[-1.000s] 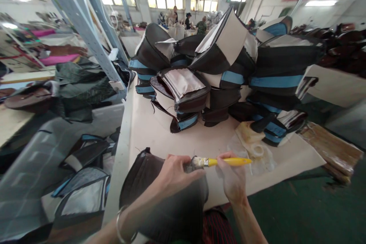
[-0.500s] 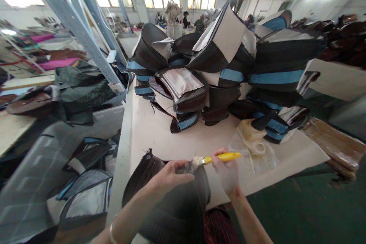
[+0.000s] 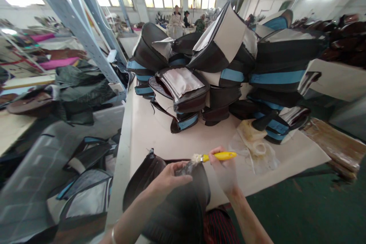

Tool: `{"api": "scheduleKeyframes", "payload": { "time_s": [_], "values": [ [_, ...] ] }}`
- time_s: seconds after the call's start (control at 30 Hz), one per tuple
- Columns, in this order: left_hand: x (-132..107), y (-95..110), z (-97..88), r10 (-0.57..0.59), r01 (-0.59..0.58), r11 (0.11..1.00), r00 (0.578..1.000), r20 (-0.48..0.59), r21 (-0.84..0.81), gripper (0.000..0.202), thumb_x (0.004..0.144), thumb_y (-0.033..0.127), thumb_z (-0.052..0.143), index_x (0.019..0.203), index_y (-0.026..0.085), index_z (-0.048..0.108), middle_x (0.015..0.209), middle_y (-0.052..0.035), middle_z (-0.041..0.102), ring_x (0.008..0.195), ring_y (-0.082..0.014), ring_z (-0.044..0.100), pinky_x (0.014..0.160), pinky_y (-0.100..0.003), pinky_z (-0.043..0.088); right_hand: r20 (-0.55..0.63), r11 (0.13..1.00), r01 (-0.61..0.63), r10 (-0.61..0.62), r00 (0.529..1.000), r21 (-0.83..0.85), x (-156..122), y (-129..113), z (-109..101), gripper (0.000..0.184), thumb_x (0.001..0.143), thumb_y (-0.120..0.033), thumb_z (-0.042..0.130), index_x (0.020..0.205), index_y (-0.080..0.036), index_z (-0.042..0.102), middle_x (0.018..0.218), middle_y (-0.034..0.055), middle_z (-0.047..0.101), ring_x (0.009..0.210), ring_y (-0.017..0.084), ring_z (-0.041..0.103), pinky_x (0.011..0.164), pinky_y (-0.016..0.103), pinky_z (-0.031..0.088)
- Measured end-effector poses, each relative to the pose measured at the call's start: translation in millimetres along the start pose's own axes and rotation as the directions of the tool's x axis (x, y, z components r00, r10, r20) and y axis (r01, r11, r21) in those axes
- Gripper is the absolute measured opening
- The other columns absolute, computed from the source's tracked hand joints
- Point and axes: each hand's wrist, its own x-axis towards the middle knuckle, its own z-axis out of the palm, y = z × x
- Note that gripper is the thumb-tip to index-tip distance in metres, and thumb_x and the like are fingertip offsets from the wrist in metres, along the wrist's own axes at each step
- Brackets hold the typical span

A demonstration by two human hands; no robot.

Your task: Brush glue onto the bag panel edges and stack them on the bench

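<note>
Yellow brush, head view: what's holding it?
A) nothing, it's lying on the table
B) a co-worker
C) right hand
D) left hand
C: the right hand grips the yellow brush by its handle, while the left hand is on the dark panel.

Two bare hands, the left hand [image 3: 168, 182] and the right hand [image 3: 224, 171], on slim, bare forearms [image 3: 137, 207]. Around the left wrist, a thin, plain silver bangle [image 3: 113, 236], a smooth and narrow hoop. Along the lower edge of view, dark clothing with fine vertical red and black stripes [image 3: 219, 228], its folds too dim for further detail.
</note>
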Motion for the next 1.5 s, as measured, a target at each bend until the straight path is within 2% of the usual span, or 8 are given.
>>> {"api": "scheduleKeyframes", "payload": {
  "time_s": [0.4,0.63,0.7,0.8,0.93,1.2,1.37,1.5],
  "values": [
    [0,-6,1.3,-0.028,0.024,0.999,0.996,-0.08,-0.04,0.037,0.064,0.029,0.083,0.096,0.014,0.073,0.087,-0.0055,0.073,0.078,-0.0171,0.063,0.078,-0.026,0.047,0.046,0.997,0.037,-0.034,0.998,-0.074,-1,-1,2,0.015,0.09,-0.029,0.055,0.078,-0.02,0.055,0.063,-0.005,0.047,0.056,0.012,0.044,0.053,0.024,0.035],
    [0,-2,8.6,-0.035,0.014,0.99,0.988,-0.151,-0.138,0.031,0.059,0.016,0.071,0.09,0.015,0.072,0.076,-0.0025,0.067,0.074,-0.0184,0.061,0.073,-0.027,0.045,-0.036,0.992,0.049,-0.053,0.998,-0.114,-1,1,-1,0.016,0.091,-0.032,0.055,0.081,-0.02,0.058,0.067,-0.0028,0.052,0.057,0.013,0.047,0.053,0.025,0.037],
    [-2,3,4.7,0.001,-0.013,0.99,0.996,-0.086,-0.137,0.032,0.058,0.014,0.067,0.09,0.015,0.07,0.081,-0.0029,0.066,0.073,-0.0174,0.058,0.07,-0.027,0.043,-0.116,0.995,0.053,-0.063,0.991,-0.085,1,-2,-4,0.015,0.09,-0.032,0.058,0.082,-0.019,0.059,0.067,-0.0025,0.053,0.058,0.013,0.047,0.054,0.025,0.037],
    [-4,14,-10.0,0.129,-0.12,0.985,0.989,0.066,-0.123,0.024,0.055,0.016,0.066,0.079,0.014,0.068,0.092,-0.0055,0.066,0.076,-0.0183,0.055,0.067,-0.027,0.041,-0.209,0.982,0.037,0.002,0.978,0.186,5,-10,-10,0.012,0.088,-0.03,0.062,0.082,-0.02,0.059,0.063,-0.0044,0.049,0.053,0.011,0.044,0.049,0.023,0.034],
    [-4,20,-33.2,0.299,-0.274,0.953,0.924,0.239,-0.132,0.02,0.046,0.023,0.074,0.06,0.015,0.062,0.086,-0.0064,0.064,0.078,-0.0221,0.054,0.067,-0.031,0.039,-0.274,0.868,0.07,0.078,0.959,0.491,8,-26,-14,0.008,0.081,-0.024,0.069,0.08,-0.022,0.061,0.073,-0.0035,0.052,0.053,0.008,0.045,0.045,0.02,0.032],
    [8,1,-35.2,0.412,-0.327,0.892,0.873,0.261,-0.312,0.041,0.039,0.039,0.077,0.044,0.017,0.043,0.063,-0.0042,0.053,0.074,-0.0226,0.05,0.07,-0.038,0.039,-0.104,0.819,0.039,0.026,0.994,0.572,0,-40,-1,0.006,0.079,-0.017,0.065,0.075,-0.021,0.062,0.071,-0.002,0.049,0.063,0.011,0.049,0.049,0.02,0.035],
    [6,-3,-36.4,0.329,-0.266,0.923,0.921,0.21,-0.279,0.042,0.047,0.048,0.073,0.042,0.017,0.045,0.058,-0.0047,0.052,0.06,-0.0192,0.049,0.063,-0.036,0.036,0.014,0.883,0.039,-0.052,0.999,0.467,-2,-39,11,0.005,0.086,-0.02,0.063,0.082,-0.023,0.064,0.072,-0.0016,0.053,0.063,0.013,0.051,0.054,0.024,0.039],
    [2,-2,-37.7,0.247,-0.191,0.936,0.954,0.168,-0.295,0.038,0.035,0.037,0.076,0.039,0.017,0.044,0.057,-0.0044,0.052,0.063,-0.0203,0.051,0.062,-0.036,0.038,0.002,0.951,0.218,-0.224,0.975,0.22,-8,-44,10,0.009,0.088,-0.017,0.061,0.091,-0.024,0.066,0.083,0.0013,0.06,0.078,0.017,0.056,0.07,0.03,0.045]
  ]
}}
